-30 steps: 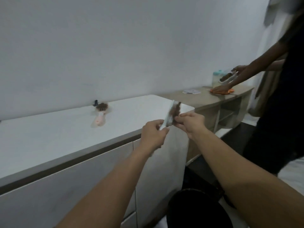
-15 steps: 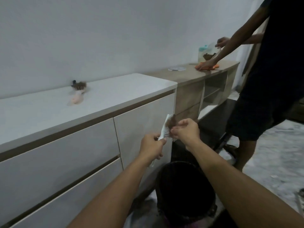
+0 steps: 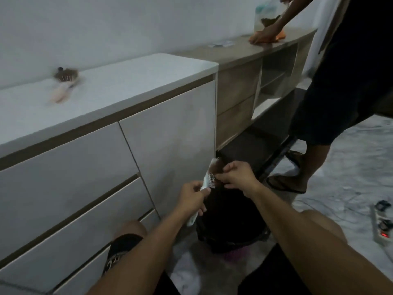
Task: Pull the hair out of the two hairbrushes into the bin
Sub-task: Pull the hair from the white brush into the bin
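My left hand (image 3: 191, 196) grips the handle of a white hairbrush (image 3: 207, 178), held upright above a black bin (image 3: 231, 228) on the floor. Brown hair (image 3: 215, 168) clings to its bristles. My right hand (image 3: 235, 175) pinches that hair at the brush head. A second hairbrush (image 3: 63, 85), pink-handled with a clump of brown hair, lies blurred on the white cabinet top (image 3: 127, 81) at the far left.
White drawer fronts (image 3: 85, 177) stand just left of the bin. Another person (image 3: 348, 81) stands at the right, hands on a wooden shelf unit (image 3: 255, 67). A power strip (image 3: 382, 226) lies on the floor at the right. My knees frame the bin.
The view has dropped as I lowered myself. Both hands came down with the white brush from cabinet-top height to just above the bin. My right hand keeps pinching the hair.
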